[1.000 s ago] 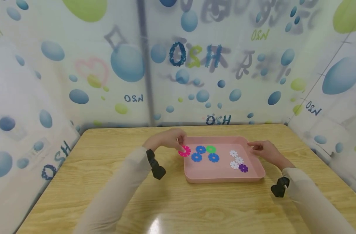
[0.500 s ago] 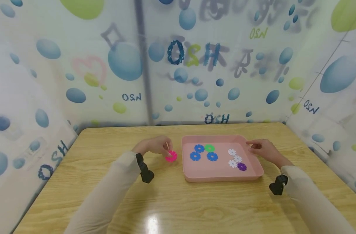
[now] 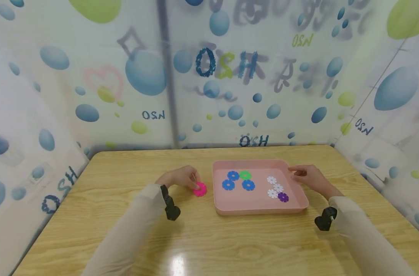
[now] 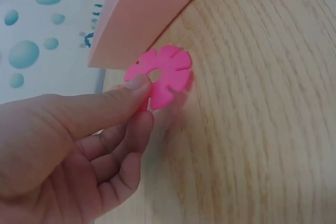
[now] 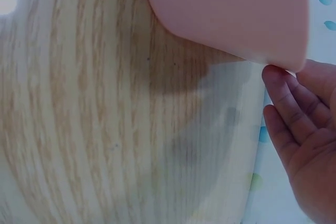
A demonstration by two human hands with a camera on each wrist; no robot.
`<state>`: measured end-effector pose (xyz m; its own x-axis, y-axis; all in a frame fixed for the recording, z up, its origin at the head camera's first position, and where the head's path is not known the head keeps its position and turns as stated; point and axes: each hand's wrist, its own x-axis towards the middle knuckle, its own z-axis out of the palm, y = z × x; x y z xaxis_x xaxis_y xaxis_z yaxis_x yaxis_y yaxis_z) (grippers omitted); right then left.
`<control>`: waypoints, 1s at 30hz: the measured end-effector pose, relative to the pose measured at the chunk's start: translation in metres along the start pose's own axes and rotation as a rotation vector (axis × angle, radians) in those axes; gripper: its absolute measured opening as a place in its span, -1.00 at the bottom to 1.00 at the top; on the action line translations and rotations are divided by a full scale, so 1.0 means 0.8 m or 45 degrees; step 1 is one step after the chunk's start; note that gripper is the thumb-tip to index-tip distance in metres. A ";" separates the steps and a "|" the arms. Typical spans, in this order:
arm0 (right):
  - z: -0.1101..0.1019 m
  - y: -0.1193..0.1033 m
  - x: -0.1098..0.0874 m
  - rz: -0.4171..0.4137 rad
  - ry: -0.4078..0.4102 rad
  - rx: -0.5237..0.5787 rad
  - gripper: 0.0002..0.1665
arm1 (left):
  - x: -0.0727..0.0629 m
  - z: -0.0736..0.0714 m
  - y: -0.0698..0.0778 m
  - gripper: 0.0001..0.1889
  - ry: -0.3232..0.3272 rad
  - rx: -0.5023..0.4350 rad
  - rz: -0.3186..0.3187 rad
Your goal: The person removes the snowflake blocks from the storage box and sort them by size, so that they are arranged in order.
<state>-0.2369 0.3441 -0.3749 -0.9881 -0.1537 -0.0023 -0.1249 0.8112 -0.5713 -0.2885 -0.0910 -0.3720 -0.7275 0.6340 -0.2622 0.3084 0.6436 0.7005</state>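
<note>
My left hand (image 3: 183,177) pinches a pink snowflake disc (image 3: 200,189) between thumb and fingers, just left of the pink tray (image 3: 261,210). In the left wrist view the disc (image 4: 176,66) shows slots round its edge and a hole in the middle. It is tilted close over the wood, and I cannot tell whether it touches. My right hand (image 3: 311,177) holds the tray's right rim, with the thumb at the edge and fingertips (image 5: 273,72) against the outer wall.
Inside the tray lie several blue discs (image 3: 228,184), a green disc (image 3: 245,175), several white discs (image 3: 273,193) and a purple disc (image 3: 283,197). Tray and hands are on a wooden table (image 3: 230,245). A patterned curtain (image 3: 230,84) stands behind.
My left hand has carried the pink disc from above the tray's left rim out to the left and down towards the table. The right hand stays at the tray's right rim.
</note>
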 end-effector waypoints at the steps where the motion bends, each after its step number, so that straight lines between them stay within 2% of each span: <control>1: 0.001 0.000 0.000 0.006 0.002 0.004 -0.56 | -0.001 0.000 0.000 -0.85 0.008 0.014 -0.012; 7: 0.003 -0.004 -0.003 0.020 0.004 0.007 -0.55 | -0.001 0.005 0.002 -0.84 0.021 0.095 -0.109; 10: 0.002 -0.005 -0.004 0.013 -0.002 0.006 -0.54 | 0.000 0.006 0.004 -0.89 -0.010 0.121 -0.175; 14: 0.000 -0.005 -0.003 0.011 -0.004 -0.002 -0.54 | 0.003 0.007 0.010 -0.91 -0.065 0.153 -0.222; 17: -0.002 -0.005 -0.001 0.007 -0.005 -0.006 -0.54 | 0.004 0.007 0.014 -0.87 -0.083 0.155 -0.241; 21: -0.003 -0.005 0.001 -0.003 -0.008 0.004 -0.53 | 0.003 0.007 0.012 -0.92 -0.056 0.111 -0.279; 25: -0.002 -0.001 0.001 0.000 0.000 0.008 -0.54 | 0.004 0.009 0.006 -0.89 -0.036 0.062 -0.283; 30: 0.001 0.002 -0.001 0.019 0.009 0.020 -0.54 | 0.005 0.010 0.000 -0.85 -0.029 0.039 -0.239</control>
<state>-0.2361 0.3453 -0.3768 -0.9904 -0.1378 -0.0053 -0.1089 0.8045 -0.5839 -0.2868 -0.0850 -0.3785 -0.7600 0.5110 -0.4016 0.1876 0.7641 0.6173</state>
